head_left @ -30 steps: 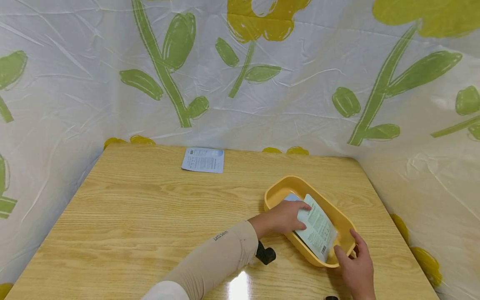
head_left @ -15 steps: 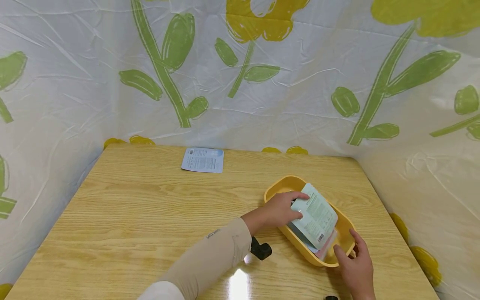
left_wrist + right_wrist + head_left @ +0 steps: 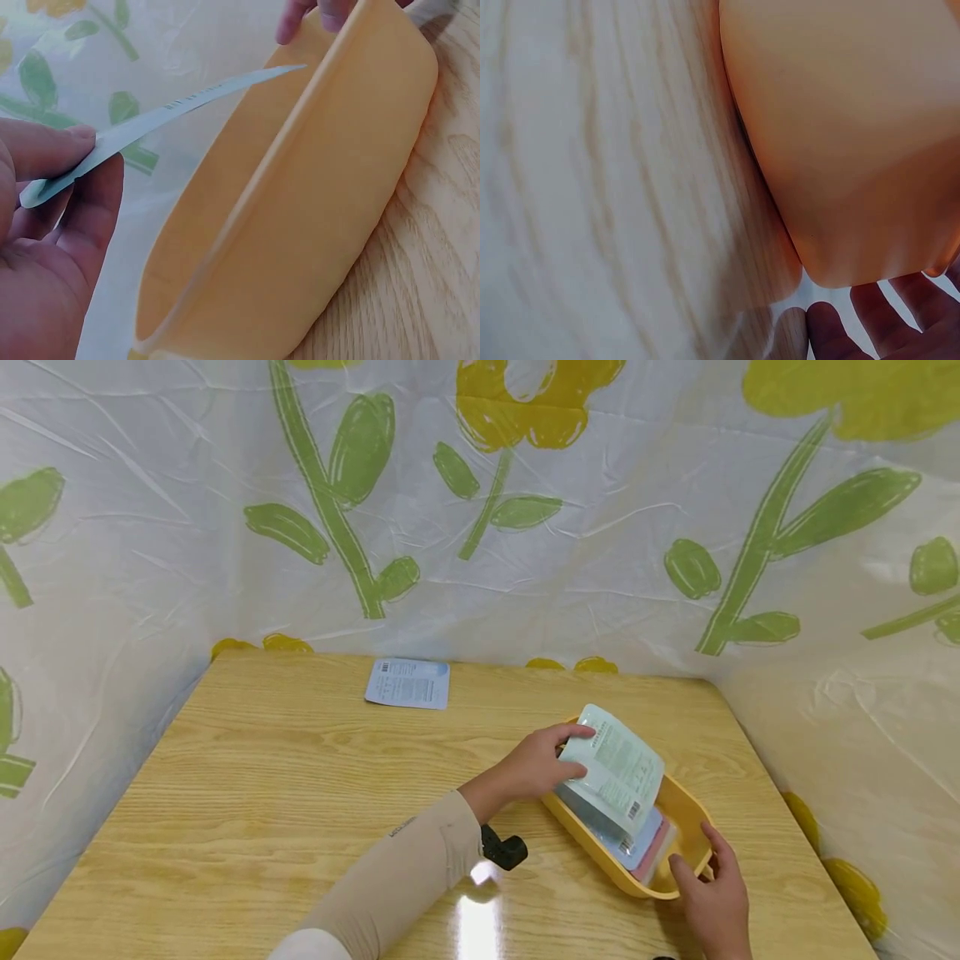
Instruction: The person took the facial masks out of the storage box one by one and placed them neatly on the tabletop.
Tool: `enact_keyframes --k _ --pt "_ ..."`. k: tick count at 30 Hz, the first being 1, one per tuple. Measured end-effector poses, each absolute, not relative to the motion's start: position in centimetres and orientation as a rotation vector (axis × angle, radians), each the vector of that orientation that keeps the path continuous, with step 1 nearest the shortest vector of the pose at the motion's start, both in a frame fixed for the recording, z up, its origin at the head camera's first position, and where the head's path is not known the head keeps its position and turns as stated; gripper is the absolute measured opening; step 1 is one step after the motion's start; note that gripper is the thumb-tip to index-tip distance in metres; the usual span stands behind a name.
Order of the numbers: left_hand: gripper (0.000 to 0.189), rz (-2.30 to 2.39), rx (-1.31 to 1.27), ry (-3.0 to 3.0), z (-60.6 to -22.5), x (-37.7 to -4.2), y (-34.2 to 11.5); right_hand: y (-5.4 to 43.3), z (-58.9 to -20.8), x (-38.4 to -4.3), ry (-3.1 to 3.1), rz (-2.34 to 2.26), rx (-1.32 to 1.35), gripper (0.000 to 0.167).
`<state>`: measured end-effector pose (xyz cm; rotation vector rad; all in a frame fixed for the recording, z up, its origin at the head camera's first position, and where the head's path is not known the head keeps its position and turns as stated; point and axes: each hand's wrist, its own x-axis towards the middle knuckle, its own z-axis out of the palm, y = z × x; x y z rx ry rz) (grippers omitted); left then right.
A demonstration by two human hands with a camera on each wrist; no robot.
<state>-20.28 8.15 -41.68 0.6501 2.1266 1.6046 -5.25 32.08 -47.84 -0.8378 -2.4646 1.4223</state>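
Note:
In the head view my left hand (image 3: pixel 543 764) pinches a pale green sheet mask packet (image 3: pixel 618 768) by its left end, thumb on top and fingers beneath. The packet is raised and tilted over a yellow plastic bin (image 3: pixel 581 837). Inside the bin lie a blue packet (image 3: pixel 639 846) and a pink one (image 3: pixel 655 853), partly covered by the green one. My right hand (image 3: pixel 716 893) holds the bin's near right end, thumb at the rim. The left wrist view shows the green packet (image 3: pixel 187 105) edge-on, bending slightly above the rim. From the right wrist, fingers (image 3: pixel 877 319) appear against the bin's end wall.
Another light blue packet (image 3: pixel 408 683) lies flat near the back edge of the wooden table (image 3: pixel 300 777). A flower-printed curtain (image 3: pixel 600 527) encloses the back and sides. A black device (image 3: pixel 504 849) is worn at my left wrist.
My left hand has drawn the green packet up and left from the bin, uncovering the blue and pink packets. My right hand stays at the bin's end.

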Motion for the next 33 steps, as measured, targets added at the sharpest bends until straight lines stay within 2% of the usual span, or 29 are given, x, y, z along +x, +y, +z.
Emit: enact_keyframes --k 16,33 --pt "0.051 1.786 0.63 2.052 -40.8 -21.5 3.8 32.3 -48.2 -5.3 -2.465 1.452 -0.831 0.073" --pt "0.054 1.859 0.543 2.082 -42.0 -22.6 -0.6 32.4 -48.1 -5.3 -2.466 1.457 -0.83 0.073"
